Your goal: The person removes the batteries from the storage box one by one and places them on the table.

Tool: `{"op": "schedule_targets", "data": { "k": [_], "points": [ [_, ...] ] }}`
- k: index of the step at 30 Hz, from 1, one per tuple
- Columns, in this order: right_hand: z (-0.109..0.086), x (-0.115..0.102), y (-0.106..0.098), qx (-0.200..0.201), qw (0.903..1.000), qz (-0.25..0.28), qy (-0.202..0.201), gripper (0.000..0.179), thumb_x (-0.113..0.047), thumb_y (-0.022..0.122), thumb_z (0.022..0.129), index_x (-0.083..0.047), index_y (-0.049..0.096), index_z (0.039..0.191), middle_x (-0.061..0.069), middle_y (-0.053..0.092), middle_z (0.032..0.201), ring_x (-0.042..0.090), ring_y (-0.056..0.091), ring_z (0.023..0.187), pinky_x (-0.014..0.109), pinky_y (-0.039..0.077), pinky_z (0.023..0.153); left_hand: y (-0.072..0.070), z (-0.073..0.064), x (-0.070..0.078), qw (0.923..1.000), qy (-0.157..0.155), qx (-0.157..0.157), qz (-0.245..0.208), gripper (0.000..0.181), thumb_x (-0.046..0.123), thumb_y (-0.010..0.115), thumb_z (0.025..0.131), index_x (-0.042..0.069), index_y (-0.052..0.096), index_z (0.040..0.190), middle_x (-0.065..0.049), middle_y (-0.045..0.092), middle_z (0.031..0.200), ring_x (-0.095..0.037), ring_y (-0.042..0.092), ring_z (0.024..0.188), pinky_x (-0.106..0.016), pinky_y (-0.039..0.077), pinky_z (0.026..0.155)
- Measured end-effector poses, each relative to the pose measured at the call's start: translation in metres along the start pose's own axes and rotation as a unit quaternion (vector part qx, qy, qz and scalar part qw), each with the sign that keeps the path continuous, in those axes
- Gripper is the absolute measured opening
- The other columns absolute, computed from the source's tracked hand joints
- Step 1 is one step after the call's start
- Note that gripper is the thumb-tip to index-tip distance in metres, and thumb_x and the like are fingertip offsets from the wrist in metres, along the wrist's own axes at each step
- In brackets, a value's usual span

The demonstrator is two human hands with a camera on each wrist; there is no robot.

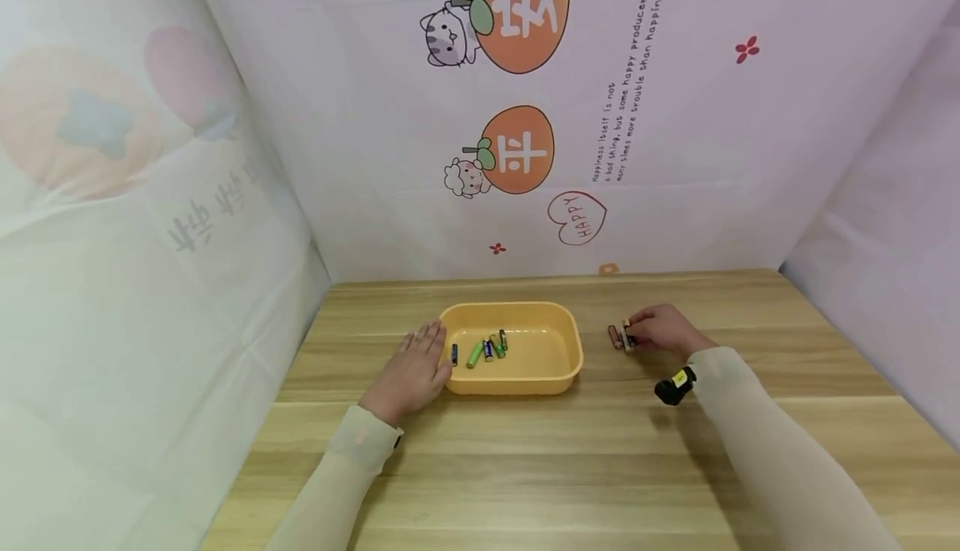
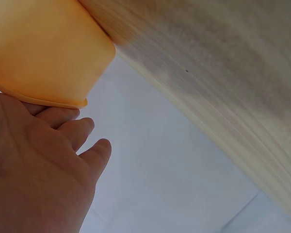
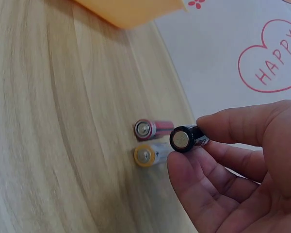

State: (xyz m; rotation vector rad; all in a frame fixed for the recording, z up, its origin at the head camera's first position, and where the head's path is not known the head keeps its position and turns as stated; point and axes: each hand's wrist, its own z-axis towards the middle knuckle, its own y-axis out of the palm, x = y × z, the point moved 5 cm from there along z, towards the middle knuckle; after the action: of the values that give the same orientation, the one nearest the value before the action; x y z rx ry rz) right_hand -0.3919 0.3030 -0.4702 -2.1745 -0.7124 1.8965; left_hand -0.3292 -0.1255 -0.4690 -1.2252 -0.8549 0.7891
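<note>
Item inspected: the black battery (image 3: pixel 186 139), just right of centre in the right wrist view. The right hand (image 1: pixel 663 328) pinches it between thumb and fingertips, flat end exposed; from my remote station I cannot tell whether it is off the wood. Just left of it in that view lie a red-and-grey battery (image 3: pixel 157 129) and a yellow-ended battery (image 3: pixel 151 155), neither in the pinch. I judge the step in hand to be a pick-up; the next move calls for a firm pinch and a lift that does not roll those neighbours.

The yellow plastic tray (image 1: pixel 517 386) sits mid-frame in the head view, five batteries (image 1: pixel 489 351) lying in its left half. The left hand (image 1: pixel 411 374), fingers extended, rests on its left rim, I presume to steady it.

Edges: the tray's raised right rim faces the pinch. The printed backdrop (image 1: pixel 675 201) rises at the table's far edge, near the tray. Open room: I note a strip of wood right of the tray, and the widest stretch of table (image 1: pixel 525 468) at lower centre.
</note>
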Motion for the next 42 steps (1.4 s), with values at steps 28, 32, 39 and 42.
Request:
{"op": "schedule_targets", "data": {
  "k": [28, 32, 39, 42],
  "points": [
    [0.007, 0.021, -0.007, 0.027, 0.9954, -0.081, 0.043, 0.034, -0.006, 0.062, 0.091, 0.018, 0.056, 0.116, 0.023, 0.063, 0.103, 0.016, 0.064, 0.076, 0.033, 0.057, 0.067, 0.001, -0.001, -0.001, 1.0, -0.001, -0.006, 0.002, 0.064, 0.041, 0.025, 0.105, -0.001, 0.018, 0.154, -0.014, 0.013, 0.16, -0.028, 0.012, 0.146, -0.047, 0.012, 0.116],
    [0.006, 0.02, -0.007, 0.029, 0.9929, -0.108, 0.04, 0.035, -0.006, 0.063, 0.091, 0.018, 0.057, 0.115, 0.024, 0.063, 0.102, 0.017, 0.065, 0.074, 0.033, 0.057, 0.066, 0.001, -0.002, 0.0, 0.9999, -0.002, -0.014, 0.006, 0.069, 0.047, 0.015, 0.104, 0.0, 0.017, 0.154, -0.013, 0.011, 0.16, -0.027, 0.01, 0.147, -0.045, 0.011, 0.117],
    [0.009, 0.021, -0.007, 0.032, 0.9886, -0.141, 0.043, 0.034, -0.01, 0.062, 0.092, 0.016, 0.059, 0.115, 0.024, 0.065, 0.103, 0.017, 0.066, 0.073, 0.032, 0.057, 0.065, 0.0, 0.0, 0.0, 1.0, 0.0, -0.009, -0.002, 0.066, 0.043, 0.02, 0.105, 0.0, 0.017, 0.154, -0.014, 0.012, 0.16, -0.03, 0.014, 0.146, -0.046, 0.011, 0.117],
    [0.008, 0.019, -0.007, 0.033, 0.9875, -0.148, 0.042, 0.034, -0.01, 0.062, 0.092, 0.016, 0.06, 0.114, 0.023, 0.065, 0.103, 0.018, 0.067, 0.074, 0.032, 0.057, 0.065, 0.0, 0.0, 0.0, 0.9999, 0.0, -0.01, 0.003, 0.067, 0.045, 0.017, 0.105, 0.0, 0.017, 0.154, -0.013, 0.012, 0.16, -0.029, 0.014, 0.146, -0.045, 0.011, 0.117]
  ]
}}
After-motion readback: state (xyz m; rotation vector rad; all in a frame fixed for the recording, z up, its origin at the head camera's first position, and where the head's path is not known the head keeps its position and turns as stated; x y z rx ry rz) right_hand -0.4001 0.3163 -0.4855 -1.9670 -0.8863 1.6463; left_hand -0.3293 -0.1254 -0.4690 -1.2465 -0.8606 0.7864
